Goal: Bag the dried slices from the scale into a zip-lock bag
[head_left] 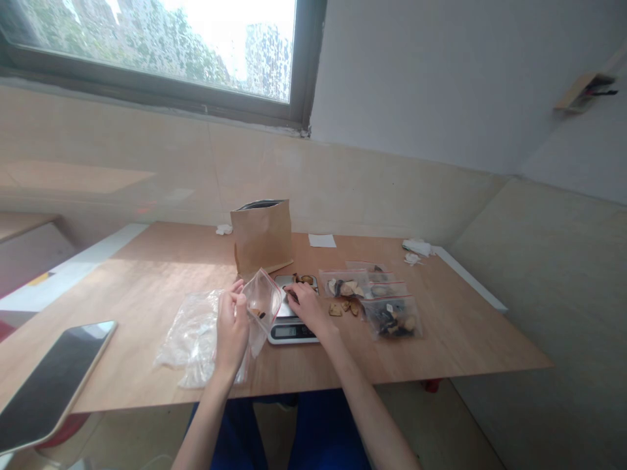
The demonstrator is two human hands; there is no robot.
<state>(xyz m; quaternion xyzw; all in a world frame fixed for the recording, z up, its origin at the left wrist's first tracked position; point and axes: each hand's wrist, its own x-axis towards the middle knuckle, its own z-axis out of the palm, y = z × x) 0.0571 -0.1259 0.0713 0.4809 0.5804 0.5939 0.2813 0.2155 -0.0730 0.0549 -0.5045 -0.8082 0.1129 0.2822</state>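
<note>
My left hand [232,326] grips a clear zip bag [264,297] by its edge. The bag's mouth gapes toward the scale, and a few small brown and dark pieces lie inside. My right hand [304,303] is over the pan of a digital kitchen scale [294,331], its fingertips closed on a dark dried piece, partly hidden by the fingers. Other brown dried slices [307,279] rest at the far side of the pan. Just right of the scale, several loose dried slices [336,309] lie on the table.
Filled zip bags [394,318] lie at the right. A brown paper pouch [262,235] stands open behind the scale. Crumpled clear plastic bags [193,336] spread at left, near a large phone or tablet [53,378]. White paper [322,241] lies by the wall.
</note>
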